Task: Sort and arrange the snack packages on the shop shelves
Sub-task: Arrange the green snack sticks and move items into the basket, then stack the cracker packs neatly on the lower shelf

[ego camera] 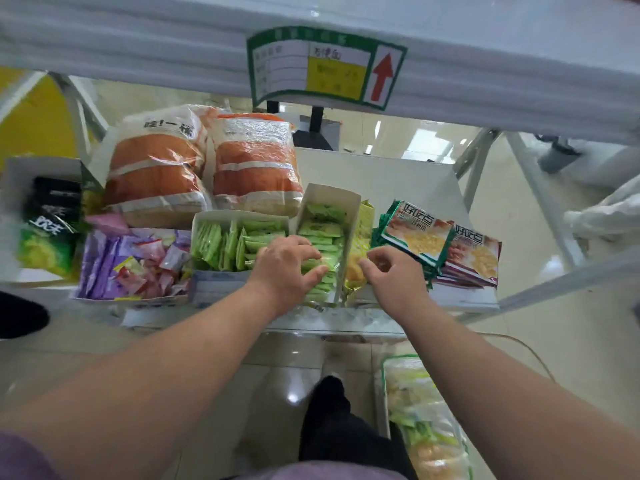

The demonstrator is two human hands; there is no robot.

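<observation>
Left hand [284, 268] fingers spread over green packets [320, 233] in tilted box [349, 202], right hand [394, 275] pinching yellow packet [356, 268] beside it

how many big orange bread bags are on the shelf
2. The left bread bag and the right bread bag lie side by side at the back, behind the boxes of green packets. More could be hidden.

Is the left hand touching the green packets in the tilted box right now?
Touching. The head view shows the left hand with fingers spread and lying on the green packets inside the tilted box, with no gap visible.
</observation>
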